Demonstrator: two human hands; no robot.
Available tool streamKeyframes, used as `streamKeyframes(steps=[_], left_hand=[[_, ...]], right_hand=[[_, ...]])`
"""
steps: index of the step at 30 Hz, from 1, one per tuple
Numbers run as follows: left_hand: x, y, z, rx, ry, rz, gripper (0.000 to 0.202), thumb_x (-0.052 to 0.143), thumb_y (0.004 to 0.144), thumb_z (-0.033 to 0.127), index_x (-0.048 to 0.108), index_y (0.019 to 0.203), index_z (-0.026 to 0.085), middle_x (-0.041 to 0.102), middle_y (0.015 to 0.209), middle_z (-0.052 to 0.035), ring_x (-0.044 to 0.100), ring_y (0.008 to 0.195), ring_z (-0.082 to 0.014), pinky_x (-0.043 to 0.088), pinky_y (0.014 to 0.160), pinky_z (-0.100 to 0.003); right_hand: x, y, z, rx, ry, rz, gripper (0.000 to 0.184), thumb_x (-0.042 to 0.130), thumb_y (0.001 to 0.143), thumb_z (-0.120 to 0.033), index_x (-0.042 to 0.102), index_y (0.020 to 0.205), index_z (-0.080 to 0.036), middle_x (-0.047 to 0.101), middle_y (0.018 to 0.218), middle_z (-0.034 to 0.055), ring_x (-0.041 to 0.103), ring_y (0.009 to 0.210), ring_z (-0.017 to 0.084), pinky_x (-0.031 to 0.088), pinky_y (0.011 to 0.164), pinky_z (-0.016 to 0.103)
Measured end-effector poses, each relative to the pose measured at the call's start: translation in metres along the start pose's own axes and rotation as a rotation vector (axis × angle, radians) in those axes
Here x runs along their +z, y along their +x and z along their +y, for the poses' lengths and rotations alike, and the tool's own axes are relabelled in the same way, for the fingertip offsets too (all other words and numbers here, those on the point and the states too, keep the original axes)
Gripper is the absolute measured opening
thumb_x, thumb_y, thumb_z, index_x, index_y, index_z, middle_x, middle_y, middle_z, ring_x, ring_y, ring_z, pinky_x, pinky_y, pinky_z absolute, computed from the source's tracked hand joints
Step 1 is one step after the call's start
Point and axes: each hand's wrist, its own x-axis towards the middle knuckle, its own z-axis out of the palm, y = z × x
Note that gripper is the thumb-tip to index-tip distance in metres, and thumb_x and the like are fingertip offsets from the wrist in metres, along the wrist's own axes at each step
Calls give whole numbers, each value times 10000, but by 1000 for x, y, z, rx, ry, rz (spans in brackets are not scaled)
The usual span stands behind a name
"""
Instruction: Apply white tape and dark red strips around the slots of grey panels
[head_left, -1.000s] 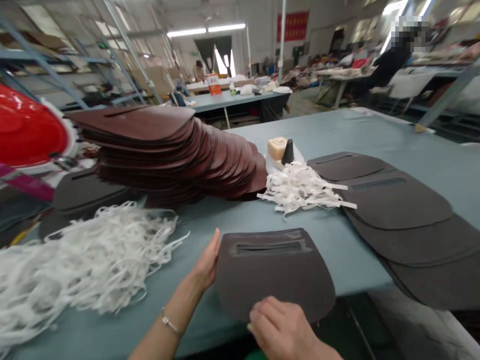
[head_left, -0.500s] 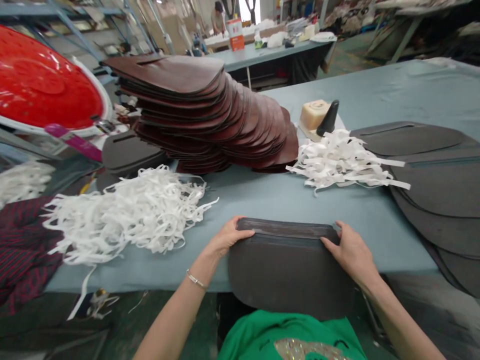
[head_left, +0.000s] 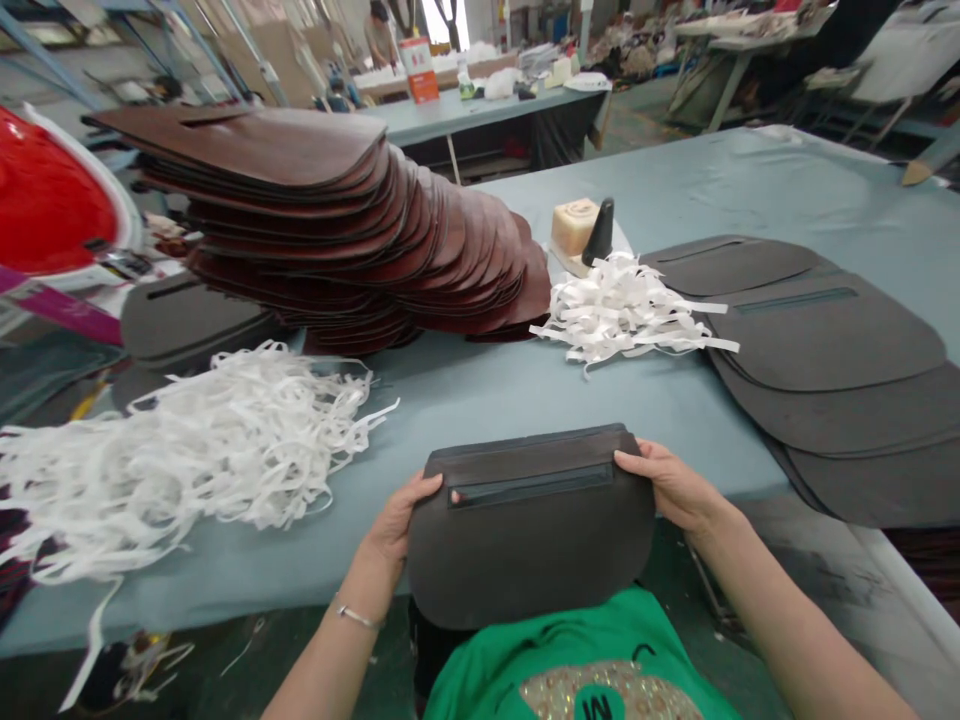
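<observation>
At the bottom middle, the left hand [head_left: 394, 520] and right hand [head_left: 680, 490] pinched a dark flap [head_left: 532, 550], perhaps leather, between fingers [head_left: 636, 463].

Two hands, the left hand [head_left: 394, 515] and the right hand [head_left: 679, 487], with one dark panel [head_left: 532, 550] between them. White strips form two heaps, a larger heap [head_left: 217, 440] at left and a smaller heap [head_left: 622, 310] at right; single strips are too tangled for me to count. One brown stack [head_left: 450, 250], left, its many layers uncounted. Right: at least four grey panels [head_left: 832, 330]. Farther back: one cream block [head_left: 572, 226], one black cone [head_left: 600, 235]. Far: one orange-and-white box [head_left: 420, 72].
</observation>
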Motion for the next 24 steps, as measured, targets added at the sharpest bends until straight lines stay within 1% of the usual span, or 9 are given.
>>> streamKeyframes(steps=[3,5,9,11,13,16,18,21,24], left_hand=[[-7,-6,-6,-29,-68,-25,276,663,643,264,659,870,108,676,620,-50,648,578,-176,566,624,-313],[-10,-9,-7,-18,-89,-47,319,676,596,308,674,847,113,680,629,-56,654,606,-196,567,643,-335],[-5,-10,-5,-3,35,-64,332,737,532,292,682,822,138,716,779,-71,674,706,-244,558,721,-389],[6,-7,0,40,180,-33,380,759,557,257,673,914,161,719,908,-75,676,805,-265,543,777,-405],[17,-1,7,143,340,32,436,762,608,254,642,1023,194,701,1018,-70,662,905,-271,523,831,-407],[28,8,21,274,550,138,418,754,657,305,630,1040,192,691,1057,-70,642,961,-264,506,864,-385],[29,14,30,278,612,172,394,743,673,343,636,1015,178,700,1026,-72,641,959,-265,503,865,-380],[25,22,38,243,622,148,411,724,693,371,624,1035,167,699,1027,-76,640,965,-270,498,872,-388],[20,31,41,261,659,139,437,707,701,383,605,1061,157,678,1082,-91,631,988,-278,487,893,-401]], right_hand=[[-4,-4,1,23,38,-46,285,737,681,-322,643,909,-178,687,733,18,627,636,131,503,673,261],[-4,-7,1,26,53,-94,290,745,660,-354,632,856,-174,662,700,10,610,630,131,501,664,266],[3,-6,-4,-21,-17,-123,411,792,580,-314,612,923,-176,674,872,35,626,780,183,506,741,324],[8,1,-9,-55,-94,-80,476,798,572,-270,597,992,-174,676,937,48,630,821,203,507,759,351],[12,10,-15,-94,-146,-53,495,793,588,-274,589,1027,-168,676,978,63,632,866,230,505,791,384],[13,23,-22,-136,-159,-25,483,780,617,-269,583,1048,-177,683,988,60,636,908,251,495,836,415],[10,31,-26,-144,-146,4,462,773,625,-245,579,1040,-185,692,962,50,644,889,247,498,834,417],[8,40,-27,-133,-123,25,429,765,617,-214,578,1002,-186,698,922,39,652,843,240,509,803,408],[10,47,-27,-135,-123,24,430,752,613,-216,568,1000,-191,693,914,30,650,816,233,512,791,405]])
